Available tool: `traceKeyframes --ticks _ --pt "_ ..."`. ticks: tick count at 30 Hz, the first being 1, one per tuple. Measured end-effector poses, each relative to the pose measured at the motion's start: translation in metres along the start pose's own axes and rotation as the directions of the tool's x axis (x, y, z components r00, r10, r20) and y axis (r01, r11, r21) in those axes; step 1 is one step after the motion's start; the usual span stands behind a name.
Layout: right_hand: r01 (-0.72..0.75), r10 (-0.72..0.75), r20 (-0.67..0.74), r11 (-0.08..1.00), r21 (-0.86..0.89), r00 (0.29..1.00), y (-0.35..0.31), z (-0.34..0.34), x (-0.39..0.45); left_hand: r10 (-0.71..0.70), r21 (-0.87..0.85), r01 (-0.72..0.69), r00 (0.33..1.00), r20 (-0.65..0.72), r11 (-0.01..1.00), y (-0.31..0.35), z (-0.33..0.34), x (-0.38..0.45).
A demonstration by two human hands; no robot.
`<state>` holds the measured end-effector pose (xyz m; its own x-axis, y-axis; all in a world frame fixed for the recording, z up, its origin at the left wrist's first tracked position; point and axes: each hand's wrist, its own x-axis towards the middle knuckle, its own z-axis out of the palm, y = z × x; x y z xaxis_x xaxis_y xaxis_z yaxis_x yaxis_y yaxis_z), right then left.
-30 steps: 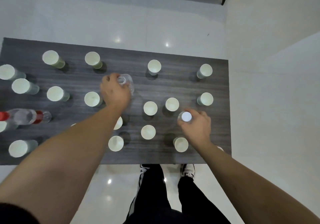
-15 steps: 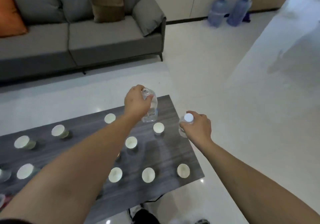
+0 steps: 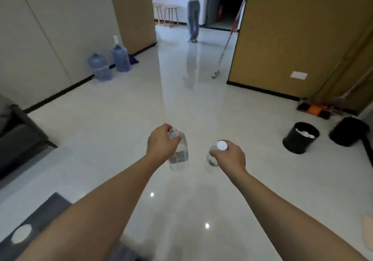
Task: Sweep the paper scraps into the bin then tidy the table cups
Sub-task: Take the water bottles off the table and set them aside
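Glossy white floor stretches ahead of you. Your left hand [image 3: 161, 141] grasps an uncapped bottle [image 3: 178, 155] by its neck; your right hand [image 3: 232, 157] grasps a capped bottle [image 3: 214, 155], both upright. One bin [image 3: 300, 137] sits at two o'clock, nearer your right hand, with open floor between. One cup [image 3: 21, 233] shows on the bench corner [image 3: 50, 206] at eight o'clock.

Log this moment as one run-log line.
left hand: grips uncapped bottle | right hand: grips capped bottle | black bin: ahead right, on floor
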<state>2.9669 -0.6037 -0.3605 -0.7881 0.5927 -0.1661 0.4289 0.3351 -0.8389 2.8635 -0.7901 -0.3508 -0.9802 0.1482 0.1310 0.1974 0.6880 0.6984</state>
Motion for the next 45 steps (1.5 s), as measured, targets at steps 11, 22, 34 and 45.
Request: traceKeyframes --ticks 11,22,34,45 --pt "-0.340 0.409 -0.399 0.911 0.233 0.821 0.160 -0.216 0.105 0.358 -0.130 -0.334 0.843 0.401 0.933 0.227 0.269 0.061" --pt "-0.517 0.585 -0.473 0.809 0.280 0.659 0.230 -0.356 0.321 0.352 -0.120 -0.352 0.726 0.591 0.928 0.377 0.507 0.201" --pt "-0.552 0.631 -0.459 0.773 0.312 0.625 0.298 -0.475 0.544 0.333 -0.053 -0.387 0.708 0.623 0.920 0.500 0.698 0.336" --pt "-0.653 0.690 -0.350 0.720 0.236 0.634 0.428 -0.570 0.762 0.086 0.199 -0.303 0.717 0.692 0.932 0.571 0.899 0.424"
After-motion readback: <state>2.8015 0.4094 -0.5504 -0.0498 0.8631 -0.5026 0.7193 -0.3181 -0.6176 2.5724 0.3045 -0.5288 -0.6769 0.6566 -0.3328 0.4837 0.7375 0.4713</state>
